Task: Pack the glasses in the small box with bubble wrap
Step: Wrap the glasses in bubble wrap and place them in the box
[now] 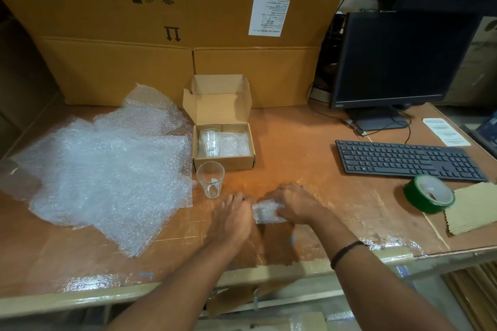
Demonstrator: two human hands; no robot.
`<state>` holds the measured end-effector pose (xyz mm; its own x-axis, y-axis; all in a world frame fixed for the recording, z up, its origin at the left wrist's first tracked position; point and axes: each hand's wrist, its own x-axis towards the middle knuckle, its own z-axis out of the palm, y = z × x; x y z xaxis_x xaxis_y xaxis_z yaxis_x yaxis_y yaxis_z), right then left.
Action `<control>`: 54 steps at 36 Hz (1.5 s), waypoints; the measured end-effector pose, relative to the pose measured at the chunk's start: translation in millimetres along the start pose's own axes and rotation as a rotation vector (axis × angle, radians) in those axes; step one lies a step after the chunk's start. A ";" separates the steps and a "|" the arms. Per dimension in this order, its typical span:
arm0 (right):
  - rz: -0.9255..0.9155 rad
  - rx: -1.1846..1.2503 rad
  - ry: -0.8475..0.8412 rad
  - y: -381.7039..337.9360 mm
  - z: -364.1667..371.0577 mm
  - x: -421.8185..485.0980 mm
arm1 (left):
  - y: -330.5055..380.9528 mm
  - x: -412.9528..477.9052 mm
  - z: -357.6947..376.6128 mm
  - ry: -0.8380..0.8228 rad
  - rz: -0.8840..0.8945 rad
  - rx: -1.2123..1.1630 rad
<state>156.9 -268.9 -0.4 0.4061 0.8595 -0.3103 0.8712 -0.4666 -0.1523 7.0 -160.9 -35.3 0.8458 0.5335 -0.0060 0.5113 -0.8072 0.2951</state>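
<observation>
Both hands meet at the near middle of the desk (295,148): the left hand (234,213) grips the left end and the right hand (294,203) curls over the right end of a small bundle (266,212) rolled in bubble wrap; its contents cannot be made out. Large cartons (107,21) stand along the back edge. Loose bubble wrap sheets (102,169) cover the left part of the desk. On the right are a dark monitor (398,59) and, nearer, a keyboard (406,160). The small box (223,162) sits at centre, lid open, holding one glass lying on its side (209,142) beside a wrapped item (234,144). A green tape roll (427,195) lies near the right edge. One bare glass (210,179) stands upright just in front of the small box, near the left hand.
</observation>
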 end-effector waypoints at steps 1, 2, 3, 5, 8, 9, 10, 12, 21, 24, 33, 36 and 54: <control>-0.005 -0.021 -0.005 -0.9 -1.3 1.1 | -0.2 -1.1 -0.3 0.008 0.026 -0.007; -0.011 -0.029 -0.007 -1.3 -1.6 2.8 | -0.3 -2.3 -0.7 0.012 0.046 -0.014; -0.012 -0.011 -0.012 -1.2 -1.7 4.3 | -1.0 -3.4 -0.3 0.020 0.061 -0.024; 0.006 0.094 -0.018 0.7 -3.6 7.1 | -3.6 -6.7 -0.7 0.062 0.064 -0.051; 0.129 0.298 0.022 8.5 -8.3 10.3 | -10.9 -15.0 0.0 0.147 0.038 -0.091; 0.178 0.389 0.056 12.2 -8.7 11.1 | -13.9 -18.4 1.4 0.177 0.028 -0.134; 0.219 0.500 0.101 15.3 -8.6 11.8 | -16.6 -21.0 2.3 0.212 0.017 -0.190; 0.281 0.792 0.221 17.9 -9.1 11.2 | -25.6 -25.8 7.0 0.285 0.002 -0.305; 0.564 1.670 0.346 -14.6 -27.6 24.3 | -73.0 -37.4 -13.4 0.391 -0.155 -0.535; 0.531 1.967 0.299 -22.1 -34.0 28.6 | -83.1 -26.6 -21.6 0.408 -0.307 -0.658; 0.409 2.074 0.278 -56.9 -47.7 40.1 | -98.9 9.2 -48.9 0.074 -0.269 -0.887; 0.397 1.917 0.280 -72.0 -51.9 43.5 | -101.8 19.2 -46.4 0.022 -0.217 -0.909; -0.132 -0.071 0.464 -134.8 -58.4 62.9 | -116.4 31.9 -37.4 0.041 -0.206 -1.057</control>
<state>81.1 -139.8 55.4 0.3571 0.9201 0.1611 0.9336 -0.3460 -0.0931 -31.2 -40.5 -34.1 0.7424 0.6585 -0.1235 0.2359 -0.0844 0.9681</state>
